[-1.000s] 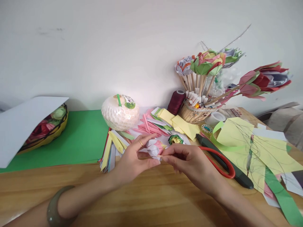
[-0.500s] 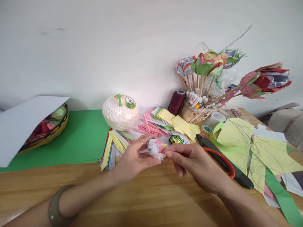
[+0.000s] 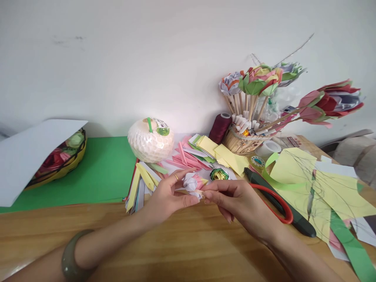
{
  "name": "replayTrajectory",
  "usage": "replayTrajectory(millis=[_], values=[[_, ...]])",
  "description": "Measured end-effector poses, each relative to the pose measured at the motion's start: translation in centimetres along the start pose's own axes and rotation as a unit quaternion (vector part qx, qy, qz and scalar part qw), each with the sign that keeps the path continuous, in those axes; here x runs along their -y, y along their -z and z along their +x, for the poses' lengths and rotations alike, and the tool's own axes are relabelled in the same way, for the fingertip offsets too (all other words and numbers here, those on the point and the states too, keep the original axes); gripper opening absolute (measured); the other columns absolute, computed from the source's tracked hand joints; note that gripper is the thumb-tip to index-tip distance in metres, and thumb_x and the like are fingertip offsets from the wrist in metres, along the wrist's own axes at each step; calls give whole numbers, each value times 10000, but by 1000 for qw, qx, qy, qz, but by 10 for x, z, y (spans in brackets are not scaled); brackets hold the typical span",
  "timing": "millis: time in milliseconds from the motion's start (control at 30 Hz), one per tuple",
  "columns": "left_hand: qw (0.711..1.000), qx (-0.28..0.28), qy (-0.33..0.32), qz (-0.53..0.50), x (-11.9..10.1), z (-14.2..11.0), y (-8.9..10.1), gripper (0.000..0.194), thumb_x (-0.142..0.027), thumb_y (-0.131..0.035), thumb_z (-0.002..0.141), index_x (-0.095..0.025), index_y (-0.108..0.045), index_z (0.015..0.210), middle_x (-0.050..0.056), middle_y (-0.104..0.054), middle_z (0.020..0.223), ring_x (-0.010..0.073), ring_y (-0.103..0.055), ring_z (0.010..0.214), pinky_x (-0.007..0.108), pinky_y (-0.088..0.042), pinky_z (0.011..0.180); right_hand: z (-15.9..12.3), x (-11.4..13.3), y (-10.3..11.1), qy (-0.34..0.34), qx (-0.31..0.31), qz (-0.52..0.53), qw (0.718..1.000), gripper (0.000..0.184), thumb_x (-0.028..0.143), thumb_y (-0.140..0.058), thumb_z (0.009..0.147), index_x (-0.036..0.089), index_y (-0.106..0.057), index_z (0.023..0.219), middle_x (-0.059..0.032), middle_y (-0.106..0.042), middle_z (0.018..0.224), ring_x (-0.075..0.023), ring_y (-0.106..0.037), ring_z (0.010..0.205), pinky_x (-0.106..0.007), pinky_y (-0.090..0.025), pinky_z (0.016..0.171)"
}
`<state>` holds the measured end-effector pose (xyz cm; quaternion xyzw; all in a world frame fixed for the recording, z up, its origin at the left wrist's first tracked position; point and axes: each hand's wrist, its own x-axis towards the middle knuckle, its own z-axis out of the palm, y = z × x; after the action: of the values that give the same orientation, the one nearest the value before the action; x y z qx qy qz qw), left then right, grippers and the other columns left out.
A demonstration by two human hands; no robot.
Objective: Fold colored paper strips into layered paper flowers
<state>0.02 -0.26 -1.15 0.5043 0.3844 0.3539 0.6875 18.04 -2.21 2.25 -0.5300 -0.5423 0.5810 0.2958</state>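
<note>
Wooden counter [image 3: 176,243] beneath; above its front edge, the left hand [image 3: 170,194] and right hand [image 3: 232,199] both pinch a small white-and-pink folded-paper flower [image 3: 192,183], just left of the smaller green-and-yellow paper coil [image 3: 219,175].

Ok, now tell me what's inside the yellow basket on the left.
In the yellow basket, dark red and pink pieces and a pale green one show at the uncovered side. The white sheet over it hides the rest.
</note>
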Motion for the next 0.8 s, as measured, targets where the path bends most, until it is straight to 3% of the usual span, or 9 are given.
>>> replayTrajectory(millis=[167, 800], values=[[1000, 12, -1, -4, 0, -1, 0, 557, -296, -744, 655, -206, -534, 1163, 48, -648, 1019, 252, -566, 1043, 379, -438, 904, 0, 1, -1, -2, -5, 13, 1000, 265, 404, -677, 698, 140, -701, 714, 54, -456, 469, -30, -325, 358, -182, -206, 352], [1000, 24, -5, 0, 3, 2, 2, 613, -290, -756, 632, -184, -506, 1181, 77, -576, 1113, 248, -553, 1012, 392, -435, 894, -1, 3, -3, 3, -6, -49, 999, 224, 365, -611, 764, 149, -666, 740, 72, -411, 415, -41, -333, 342, -172, -231, 341]])
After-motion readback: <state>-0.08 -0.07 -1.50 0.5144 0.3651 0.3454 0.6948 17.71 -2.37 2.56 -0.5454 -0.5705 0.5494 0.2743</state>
